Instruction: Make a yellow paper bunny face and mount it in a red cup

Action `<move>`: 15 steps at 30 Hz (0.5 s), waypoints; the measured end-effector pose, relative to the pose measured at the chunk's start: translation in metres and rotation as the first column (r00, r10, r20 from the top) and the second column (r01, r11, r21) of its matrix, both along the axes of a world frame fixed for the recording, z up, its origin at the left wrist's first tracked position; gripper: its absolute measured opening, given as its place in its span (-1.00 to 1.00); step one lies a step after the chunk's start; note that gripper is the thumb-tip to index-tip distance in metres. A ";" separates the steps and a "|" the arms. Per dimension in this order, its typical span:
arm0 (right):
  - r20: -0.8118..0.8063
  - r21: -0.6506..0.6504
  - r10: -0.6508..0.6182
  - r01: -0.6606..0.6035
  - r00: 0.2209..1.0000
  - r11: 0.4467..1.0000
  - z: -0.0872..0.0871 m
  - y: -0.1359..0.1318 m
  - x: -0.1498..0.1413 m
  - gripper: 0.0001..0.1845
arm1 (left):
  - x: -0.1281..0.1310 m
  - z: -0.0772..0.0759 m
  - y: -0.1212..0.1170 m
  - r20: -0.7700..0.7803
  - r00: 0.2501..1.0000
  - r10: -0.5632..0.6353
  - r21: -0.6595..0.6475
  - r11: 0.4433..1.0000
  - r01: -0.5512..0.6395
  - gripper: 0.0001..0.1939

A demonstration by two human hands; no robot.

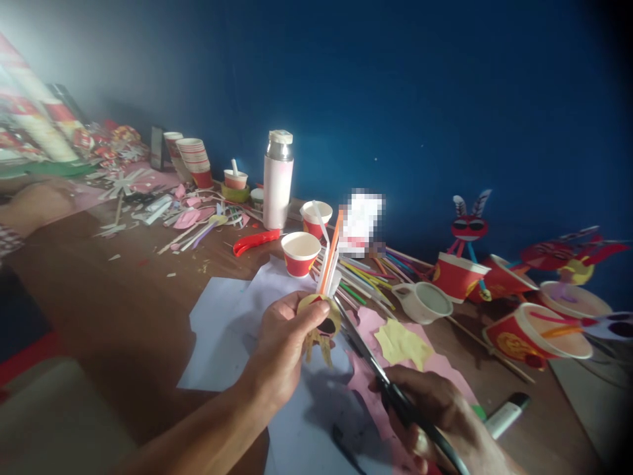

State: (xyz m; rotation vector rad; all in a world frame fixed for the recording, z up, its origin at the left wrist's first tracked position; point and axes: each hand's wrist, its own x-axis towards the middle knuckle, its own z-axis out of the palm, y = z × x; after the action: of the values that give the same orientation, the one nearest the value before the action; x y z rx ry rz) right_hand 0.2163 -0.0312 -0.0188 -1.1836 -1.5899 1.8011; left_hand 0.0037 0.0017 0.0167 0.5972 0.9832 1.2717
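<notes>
My left hand pinches a small yellow paper figure with a dark oval on it and fringed strips hanging below. Orange and white straws rise from the figure's upper side. In my right hand is a pair of black-handled scissors, its blades pointing up and left beside the figure. Whether the blades touch the straws I cannot tell. White paper sheets lie beneath my left hand, and pink cut paper with a yellow scrap lies under the scissors.
Red paper cups, a red-handled cutter and a white thermos stand or lie ahead. Loose straws, a white cup with a handle and a marker are rightward. Another person's hand rests at far left.
</notes>
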 end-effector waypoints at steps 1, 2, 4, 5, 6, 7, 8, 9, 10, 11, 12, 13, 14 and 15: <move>-0.003 -0.010 -0.002 0.002 1.000 1.000 -0.001 0.000 0.000 -0.28 | 0.000 0.000 0.000 0.001 1.000 0.000 0.001 1.000 0.000 -0.79; -0.004 -0.021 -0.003 0.003 1.000 1.000 -0.003 -0.001 0.001 -0.30 | 0.000 0.000 0.000 0.002 1.000 0.001 0.002 1.000 -0.001 -0.79; -0.004 -0.026 -0.010 0.010 1.000 1.000 -0.004 -0.001 0.000 -0.35 | 0.000 0.001 0.000 0.005 1.000 0.004 0.007 1.000 -0.004 -0.79; -0.003 -0.020 -0.009 0.009 1.000 1.000 -0.004 -0.001 0.000 -0.37 | 0.000 0.001 0.000 0.004 1.000 0.007 0.009 1.000 -0.007 -0.80; -0.001 -0.008 -0.007 0.007 1.000 1.000 -0.003 -0.001 -0.001 -0.39 | 0.000 0.001 0.000 0.003 1.000 0.009 0.008 1.000 -0.009 -0.80; -0.003 0.006 -0.004 0.004 1.000 1.000 -0.003 0.000 -0.001 -0.41 | 0.000 0.001 0.001 0.001 1.000 0.009 0.007 1.000 -0.009 -0.80; -0.007 0.020 0.002 -0.002 1.000 1.000 -0.002 0.000 -0.002 -0.43 | 0.000 0.001 0.001 -0.002 1.000 0.009 0.005 1.000 -0.009 -0.80; -0.011 0.032 0.009 -0.008 1.000 0.999 -0.002 0.000 -0.002 -0.44 | 0.000 0.001 0.002 -0.004 1.000 0.008 0.002 1.000 -0.008 -0.80; -0.014 0.039 0.015 -0.014 1.000 0.999 -0.002 0.000 -0.002 -0.44 | 0.000 0.001 0.002 -0.004 1.000 0.006 0.000 1.000 -0.006 -0.80; -0.016 0.043 0.019 -0.018 1.000 0.999 -0.002 0.001 -0.001 -0.44 | 0.000 0.001 0.002 -0.004 1.000 0.006 -0.001 1.000 -0.006 -0.80; -0.018 0.045 0.025 -0.025 1.000 0.999 -0.003 0.001 -0.001 -0.44 | 0.000 0.001 0.003 -0.003 1.000 0.005 0.000 1.000 -0.005 -0.80; -0.020 0.045 0.032 -0.031 0.999 0.999 -0.003 0.000 0.000 -0.43 | 0.000 0.001 0.003 -0.004 1.000 0.007 0.002 1.000 -0.007 -0.81; -0.022 0.046 0.036 -0.035 0.999 0.998 -0.004 0.000 0.000 -0.42 | 0.000 0.001 0.003 -0.006 1.000 0.008 0.004 1.000 -0.008 -0.80; -0.024 0.045 0.038 -0.036 0.999 0.998 -0.005 0.000 0.000 -0.41 | 0.000 0.001 0.002 -0.007 1.000 0.009 0.006 1.000 -0.009 -0.81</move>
State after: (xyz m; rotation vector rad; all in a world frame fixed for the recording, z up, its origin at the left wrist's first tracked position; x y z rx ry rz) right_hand 0.2167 -0.0315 -0.0233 -1.1140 -1.6390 1.7873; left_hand 0.0039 0.0041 0.0172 0.6029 0.9892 1.2820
